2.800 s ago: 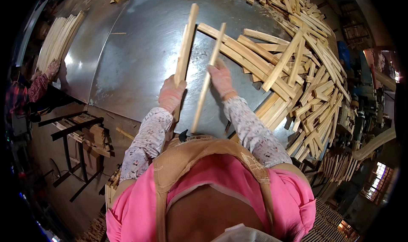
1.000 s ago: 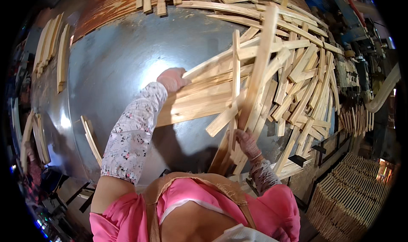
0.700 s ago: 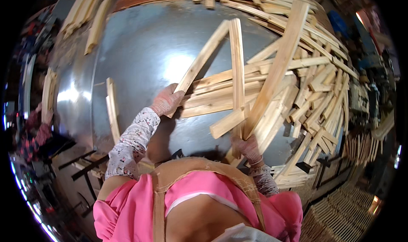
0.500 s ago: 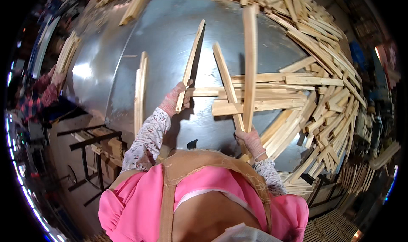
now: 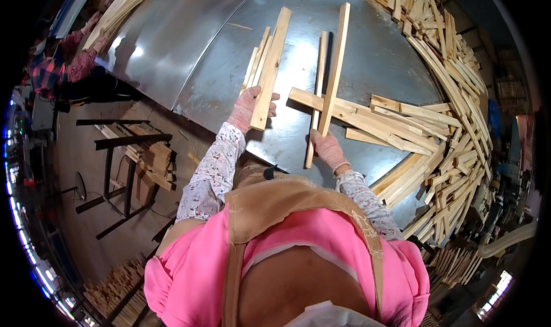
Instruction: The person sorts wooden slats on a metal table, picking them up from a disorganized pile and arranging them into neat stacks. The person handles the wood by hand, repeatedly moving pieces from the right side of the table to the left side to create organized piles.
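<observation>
1. Co-worker (image 5: 54, 69) sits far left at the table's (image 5: 172, 46) edge, with a slat bundle (image 5: 123, 6) lying just beyond.
2. Left hand (image 5: 248, 106), gloved, is clamped on a stack of slats (image 5: 265, 69), now upright and pointing away; half a second ago it pinched just one leaning strip, so it looks like the stack got gathered.
3. Right hand (image 5: 328, 148) is closed round two long slats (image 5: 330, 74), tips up, resting across a flat board (image 5: 356, 117). Earlier it had one tall strip, so that grip grew too.
4. Loose pile (image 5: 453, 149) curves along the right, well apart from both hands.
</observation>
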The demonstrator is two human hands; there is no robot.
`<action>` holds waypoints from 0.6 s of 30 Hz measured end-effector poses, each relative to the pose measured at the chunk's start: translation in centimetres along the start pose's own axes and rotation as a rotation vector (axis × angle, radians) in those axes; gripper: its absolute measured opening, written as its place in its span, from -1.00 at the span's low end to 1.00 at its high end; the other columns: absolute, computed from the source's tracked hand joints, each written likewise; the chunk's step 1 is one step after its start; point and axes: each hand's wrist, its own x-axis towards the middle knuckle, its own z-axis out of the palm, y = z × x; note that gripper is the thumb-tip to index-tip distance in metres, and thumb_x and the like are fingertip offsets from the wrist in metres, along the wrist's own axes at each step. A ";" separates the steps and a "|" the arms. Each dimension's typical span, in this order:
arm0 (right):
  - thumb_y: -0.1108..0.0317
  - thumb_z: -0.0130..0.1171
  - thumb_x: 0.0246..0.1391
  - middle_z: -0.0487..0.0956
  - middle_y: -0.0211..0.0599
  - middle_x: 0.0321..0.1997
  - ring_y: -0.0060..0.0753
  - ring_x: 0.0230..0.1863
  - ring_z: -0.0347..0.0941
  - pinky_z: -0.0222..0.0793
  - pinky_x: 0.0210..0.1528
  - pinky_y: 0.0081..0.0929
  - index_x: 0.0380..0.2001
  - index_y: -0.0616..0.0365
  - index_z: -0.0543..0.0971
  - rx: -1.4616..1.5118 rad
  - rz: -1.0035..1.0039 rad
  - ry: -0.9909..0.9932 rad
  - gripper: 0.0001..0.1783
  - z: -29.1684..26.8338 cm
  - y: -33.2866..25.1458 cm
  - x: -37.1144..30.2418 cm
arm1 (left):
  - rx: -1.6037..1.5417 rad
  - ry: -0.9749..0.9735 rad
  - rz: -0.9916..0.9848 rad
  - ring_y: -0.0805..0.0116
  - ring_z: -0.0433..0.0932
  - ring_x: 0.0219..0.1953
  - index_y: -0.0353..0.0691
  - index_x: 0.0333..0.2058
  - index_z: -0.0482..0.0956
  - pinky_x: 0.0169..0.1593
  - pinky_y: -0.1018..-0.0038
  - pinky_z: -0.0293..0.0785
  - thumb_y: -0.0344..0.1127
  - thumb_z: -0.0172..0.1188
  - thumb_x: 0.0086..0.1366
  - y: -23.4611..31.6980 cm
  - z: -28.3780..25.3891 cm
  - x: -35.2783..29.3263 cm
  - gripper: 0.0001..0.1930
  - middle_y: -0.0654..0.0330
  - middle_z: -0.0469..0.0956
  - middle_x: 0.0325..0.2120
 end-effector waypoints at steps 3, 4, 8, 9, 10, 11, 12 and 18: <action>-0.28 0.15 0.31 0.71 0.29 0.05 0.36 0.06 0.67 0.58 0.15 0.09 0.42 -0.03 0.46 0.064 0.218 0.021 -0.21 -1.1 -4.7 -0.2 | 0.081 -0.027 0.086 0.20 0.68 -0.28 -0.37 0.25 0.49 -0.18 0.21 0.75 -0.02 0.30 0.49 1.9 -2.0 -3.5 -0.42 -0.05 0.69 -0.09; -0.26 0.18 0.30 0.72 0.26 0.05 0.34 0.06 0.68 0.58 0.15 0.09 0.44 -0.07 0.44 0.018 0.207 0.039 -0.21 -2.3 -6.2 -1.3 | 0.102 -0.017 0.090 0.22 0.69 -0.28 -0.36 0.27 0.48 -0.17 0.21 0.75 -0.05 0.34 0.48 2.5 -2.3 -5.0 -0.41 -0.03 0.69 -0.09; -0.06 0.28 0.29 0.74 0.13 0.02 0.24 -0.03 0.71 0.61 0.08 0.08 0.56 -0.17 0.30 -0.265 0.205 0.208 -0.16 -6.0 -4.0 -2.1 | 0.227 0.141 0.044 0.20 0.71 -0.22 -0.35 0.33 0.48 -0.08 0.22 0.77 -0.04 0.39 0.44 5.9 -5.1 -9.2 -0.35 0.04 0.68 -0.12; -0.03 0.30 0.26 0.67 0.05 0.17 0.17 0.11 0.64 0.57 0.18 0.03 0.57 -0.15 0.29 -0.317 0.072 0.319 -0.13 -7.1 -1.7 -1.7 | 0.217 0.132 0.098 0.19 0.72 -0.17 -0.35 0.31 0.50 -0.06 0.21 0.77 -0.03 0.38 0.44 6.0 -7.1 -9.4 -0.36 0.03 0.67 -0.11; -0.02 0.33 0.23 0.63 0.02 0.24 0.14 0.17 0.59 0.54 0.22 0.02 0.57 -0.13 0.30 -0.456 0.050 0.324 -0.11 -8.3 0.0 -1.3 | 0.229 0.214 0.128 0.24 0.68 -0.20 -0.30 0.31 0.51 -0.13 0.28 0.74 0.00 0.35 0.47 6.1 -7.6 -9.6 -0.38 0.05 0.65 -0.15; -0.01 0.35 0.21 0.58 -0.01 0.30 0.11 0.24 0.55 0.51 0.26 0.02 0.56 -0.12 0.30 -0.591 0.012 0.322 -0.10 -9.2 1.2 -0.4 | 0.189 0.222 0.118 0.23 0.70 -0.25 -0.34 0.21 0.53 -0.18 0.26 0.75 0.03 0.36 0.47 6.2 -9.6 -10.0 -0.42 0.02 0.67 -0.16; 0.00 0.38 0.18 0.54 -0.04 0.36 0.08 0.30 0.50 0.48 0.30 0.01 0.56 -0.11 0.31 -0.727 -0.027 0.321 -0.09 -9.8 2.1 0.2 | 0.147 0.227 0.107 0.22 0.72 -0.31 -0.37 0.10 0.56 -0.22 0.25 0.76 0.07 0.37 0.46 6.2 -11.4 -9.9 -0.43 -0.01 0.70 -0.17; 0.03 0.42 0.16 0.50 -0.07 0.36 0.06 0.37 0.40 0.42 0.35 0.01 0.52 -0.04 0.34 -0.690 0.037 0.267 -0.10 -8.7 5.3 1.4 | -0.020 0.253 0.109 0.54 0.26 -0.65 -0.16 0.38 0.48 -0.51 0.54 0.25 0.26 0.05 0.61 5.2 -12.0 -9.4 -0.33 0.39 0.35 -0.61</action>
